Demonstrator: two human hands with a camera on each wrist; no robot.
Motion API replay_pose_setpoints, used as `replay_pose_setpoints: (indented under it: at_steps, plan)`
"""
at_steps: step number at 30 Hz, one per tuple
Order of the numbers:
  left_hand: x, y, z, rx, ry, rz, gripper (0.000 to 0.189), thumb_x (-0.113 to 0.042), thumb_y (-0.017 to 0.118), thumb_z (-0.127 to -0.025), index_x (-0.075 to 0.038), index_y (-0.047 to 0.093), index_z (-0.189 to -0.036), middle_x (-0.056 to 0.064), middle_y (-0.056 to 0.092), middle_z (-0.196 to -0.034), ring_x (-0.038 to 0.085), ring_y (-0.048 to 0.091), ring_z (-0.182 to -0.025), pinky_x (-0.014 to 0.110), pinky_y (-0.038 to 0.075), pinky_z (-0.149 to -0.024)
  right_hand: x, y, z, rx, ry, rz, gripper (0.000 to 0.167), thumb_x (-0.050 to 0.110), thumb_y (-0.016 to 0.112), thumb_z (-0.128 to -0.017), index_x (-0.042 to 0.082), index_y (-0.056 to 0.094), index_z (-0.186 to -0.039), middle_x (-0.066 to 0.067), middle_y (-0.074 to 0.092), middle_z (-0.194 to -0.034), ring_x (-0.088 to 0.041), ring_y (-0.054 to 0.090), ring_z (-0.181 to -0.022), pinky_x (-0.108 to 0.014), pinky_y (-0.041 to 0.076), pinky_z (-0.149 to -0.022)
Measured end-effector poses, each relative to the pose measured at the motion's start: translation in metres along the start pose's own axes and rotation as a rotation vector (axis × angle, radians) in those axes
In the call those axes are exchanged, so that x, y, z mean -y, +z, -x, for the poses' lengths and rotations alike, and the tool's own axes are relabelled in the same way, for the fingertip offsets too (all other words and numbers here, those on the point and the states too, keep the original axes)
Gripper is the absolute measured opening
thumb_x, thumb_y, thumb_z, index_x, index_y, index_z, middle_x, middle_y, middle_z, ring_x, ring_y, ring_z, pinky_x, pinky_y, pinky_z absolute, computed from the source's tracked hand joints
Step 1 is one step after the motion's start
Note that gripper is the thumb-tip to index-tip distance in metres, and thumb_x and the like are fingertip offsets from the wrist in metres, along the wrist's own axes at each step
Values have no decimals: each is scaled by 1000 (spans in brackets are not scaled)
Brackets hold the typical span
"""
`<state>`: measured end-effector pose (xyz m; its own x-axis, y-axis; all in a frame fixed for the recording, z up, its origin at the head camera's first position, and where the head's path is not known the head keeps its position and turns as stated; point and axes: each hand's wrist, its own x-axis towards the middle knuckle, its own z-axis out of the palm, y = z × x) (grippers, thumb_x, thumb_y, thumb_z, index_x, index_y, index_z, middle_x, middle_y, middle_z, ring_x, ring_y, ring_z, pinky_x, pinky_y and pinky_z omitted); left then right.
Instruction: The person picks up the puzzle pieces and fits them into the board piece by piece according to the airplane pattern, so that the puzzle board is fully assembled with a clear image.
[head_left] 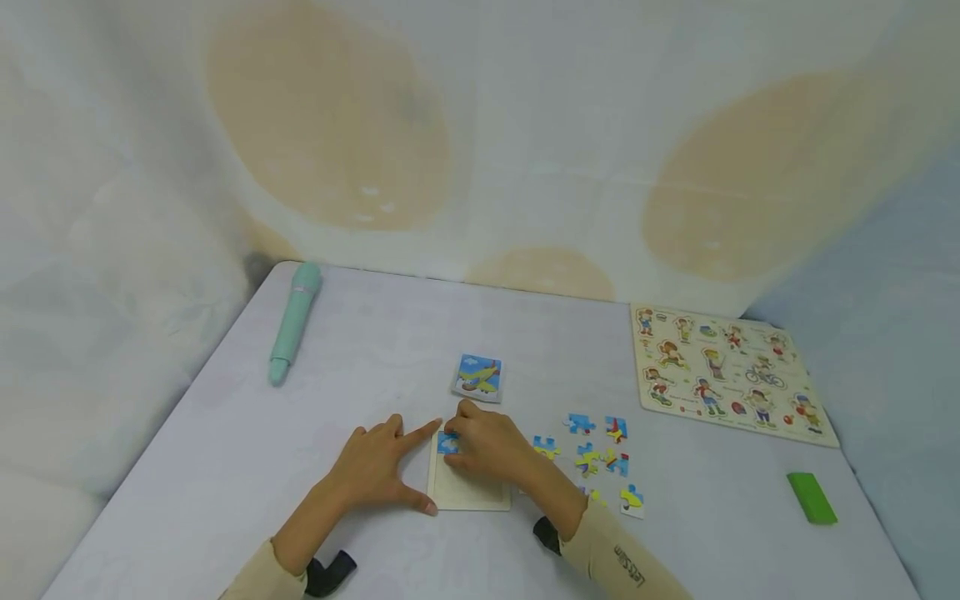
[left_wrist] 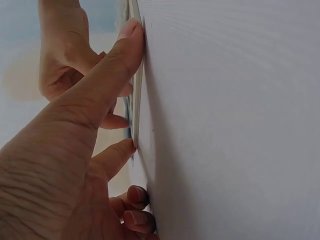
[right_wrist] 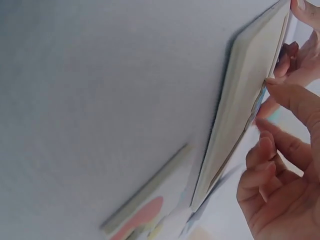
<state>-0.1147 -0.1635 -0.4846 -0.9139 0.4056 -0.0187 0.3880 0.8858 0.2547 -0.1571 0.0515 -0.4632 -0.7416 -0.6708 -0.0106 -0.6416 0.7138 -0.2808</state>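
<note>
A small wooden puzzle tray [head_left: 472,497] lies flat on the table, with a blue jigsaw piece [head_left: 447,443] in its far left corner. My left hand [head_left: 371,468] spans the tray's left side, index finger and thumb stretched out against its corners; the left wrist view shows both tips touching the tray edge [left_wrist: 136,110]. Over the tray, my right hand [head_left: 489,443] has thumb and index finger at the blue piece [right_wrist: 258,101], seemingly pinching it, other fingers curled. To the right are several loose jigsaw pieces [head_left: 580,423], some partly hidden by the right forearm.
Beyond the tray lies a square picture of a yellow plane [head_left: 478,377]. A mint-green microphone [head_left: 295,323] is at the far left. On the right are a wooden board of printed figures [head_left: 723,371] and a green block [head_left: 812,498].
</note>
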Motion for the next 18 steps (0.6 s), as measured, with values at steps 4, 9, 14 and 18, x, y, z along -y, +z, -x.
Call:
replay_pose_setpoints:
  at_steps: [4, 9, 14, 18]
  plan:
    - [0, 1, 0, 2, -6, -1, 113, -88, 70, -50, -37, 45, -148, -5, 35, -82, 11, 32, -63, 30, 24, -60, 2, -5, 7, -4, 2, 56, 48, 43, 74, -87, 13, 70, -124, 1, 58, -101, -5, 50, -70, -18, 45, -61]
    - [0, 2, 0, 11, -10, -8, 113, -89, 68, -50, -39, 44, -149, -5, 35, -83, 10, 32, -64, 30, 24, -61, 3, -10, 24, 41, -39, 123, 43, 46, 70, -89, 26, 69, -128, 3, 51, -94, -5, 44, -68, -17, 37, -54]
    - [0, 2, 0, 11, -15, 0, 113, -90, 67, -50, -39, 43, -149, -4, 35, -84, 10, 33, -65, 30, 24, -62, 7, -8, 35, 27, -114, 241, 42, 51, 67, -91, 32, 68, -128, 0, 52, -95, -8, 49, -71, -19, 41, -54]
    - [0, 3, 1, 16, -19, 16, 113, -90, 67, -50, -39, 44, -149, -4, 37, -84, 10, 33, -66, 30, 25, -62, 10, -2, 37, 39, -119, 293, 47, 54, 64, -91, 30, 66, -131, -4, 58, -102, -12, 58, -79, -22, 48, -57]
